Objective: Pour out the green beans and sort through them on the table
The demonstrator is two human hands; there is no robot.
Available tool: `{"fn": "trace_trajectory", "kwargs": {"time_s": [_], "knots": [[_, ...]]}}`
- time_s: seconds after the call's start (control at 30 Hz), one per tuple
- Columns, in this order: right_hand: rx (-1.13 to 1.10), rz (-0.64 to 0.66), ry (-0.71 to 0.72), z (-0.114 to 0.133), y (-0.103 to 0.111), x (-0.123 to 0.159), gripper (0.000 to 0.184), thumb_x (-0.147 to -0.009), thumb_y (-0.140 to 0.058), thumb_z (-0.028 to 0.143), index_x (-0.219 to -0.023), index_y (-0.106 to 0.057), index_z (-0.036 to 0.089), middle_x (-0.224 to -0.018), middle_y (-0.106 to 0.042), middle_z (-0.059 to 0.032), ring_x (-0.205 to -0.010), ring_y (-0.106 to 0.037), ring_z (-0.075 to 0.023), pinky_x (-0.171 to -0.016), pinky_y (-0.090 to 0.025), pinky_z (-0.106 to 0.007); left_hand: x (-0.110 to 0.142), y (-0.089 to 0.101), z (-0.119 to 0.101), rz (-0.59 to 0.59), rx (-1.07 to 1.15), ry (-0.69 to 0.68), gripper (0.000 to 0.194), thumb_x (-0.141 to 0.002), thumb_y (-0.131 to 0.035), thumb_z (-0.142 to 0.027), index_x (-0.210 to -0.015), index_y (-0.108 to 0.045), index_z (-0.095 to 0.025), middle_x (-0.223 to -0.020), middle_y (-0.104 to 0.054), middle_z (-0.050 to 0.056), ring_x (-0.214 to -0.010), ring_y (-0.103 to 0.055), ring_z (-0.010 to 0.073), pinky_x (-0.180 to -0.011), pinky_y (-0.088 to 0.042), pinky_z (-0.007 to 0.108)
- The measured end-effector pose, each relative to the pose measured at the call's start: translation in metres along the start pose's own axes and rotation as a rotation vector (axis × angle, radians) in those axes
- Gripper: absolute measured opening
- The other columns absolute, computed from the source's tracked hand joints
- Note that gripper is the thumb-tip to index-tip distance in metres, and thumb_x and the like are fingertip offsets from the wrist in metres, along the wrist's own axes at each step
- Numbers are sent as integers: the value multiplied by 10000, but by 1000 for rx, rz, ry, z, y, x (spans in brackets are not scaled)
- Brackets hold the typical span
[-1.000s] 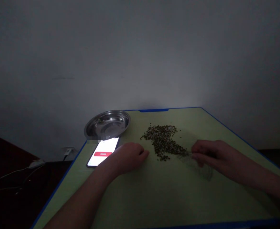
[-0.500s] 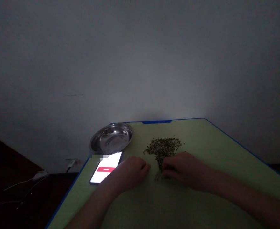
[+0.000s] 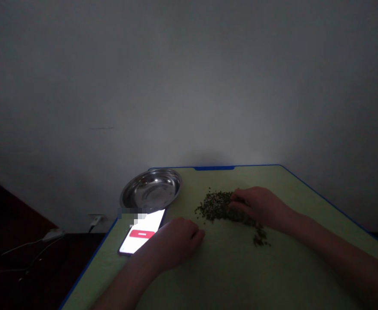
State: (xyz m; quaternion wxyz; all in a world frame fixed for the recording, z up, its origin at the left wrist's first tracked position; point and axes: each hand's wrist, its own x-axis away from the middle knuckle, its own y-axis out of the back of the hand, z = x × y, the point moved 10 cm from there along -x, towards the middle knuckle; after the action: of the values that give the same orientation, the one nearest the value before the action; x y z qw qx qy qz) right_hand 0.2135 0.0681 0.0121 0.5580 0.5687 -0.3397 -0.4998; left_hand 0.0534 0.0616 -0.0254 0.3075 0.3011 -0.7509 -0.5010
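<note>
Dim and grainy overall. The phone screen (image 3: 146, 234) glares white at left, mosaic blocks covering its far end. Small highlights glint in the metal bowl (image 3: 153, 196). A soft shadow darkens the wall (image 3: 189, 86) behind the surface (image 3: 266, 176); the grains (image 3: 216, 204) look soft.

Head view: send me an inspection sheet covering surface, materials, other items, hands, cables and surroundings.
Surface: pale green table, blue-edged.
Materials: dark grains, heaped with stray bits around.
Other items: steel bowl; phone, screen lit, partly hidden by the left forearm.
Hands: left hand curled, between phone and grains; right hand at the grains, grip unclear.
Cables: white cable, lower left, beyond the table.
Surroundings: grey wall, dim light.
</note>
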Motion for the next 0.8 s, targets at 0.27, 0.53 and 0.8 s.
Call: {"fn": "trace_trajectory", "kwargs": {"time_s": [0.27,0.53,0.8], "knots": [[-26,-48,8,-6,7,-4,179,-887,-527,322,-862,-669,215,-758,-712,-28,-658,-619,-166,-581,-366,-266,-1,1,0,6,-5,13,425,-892,-350,-381,-566,-512,-161,-550,-529,8,-467,-427,96,-462,-216,253],[-9,-12,123,22,-5,7,167,-883,-539,301,-823,-672,218,-744,-710,-14,-656,-631,-159,-565,-352,-254,1,-2,0,23,-22,4,428,-893,-346,-395,-573,-510,-164,-548,-512,2,-472,-429,95,-467,-225,252],[-82,-25,81,9,-4,13,173,-891,-529,308,-855,-675,221,-760,-715,-12,-663,-630,-158,-589,-376,-259,-2,-4,2,25,-1,0,437,-896,-339,-402,-564,-496,-165,-530,-490,-10,-458,-405,88,-463,-216,256]]}}
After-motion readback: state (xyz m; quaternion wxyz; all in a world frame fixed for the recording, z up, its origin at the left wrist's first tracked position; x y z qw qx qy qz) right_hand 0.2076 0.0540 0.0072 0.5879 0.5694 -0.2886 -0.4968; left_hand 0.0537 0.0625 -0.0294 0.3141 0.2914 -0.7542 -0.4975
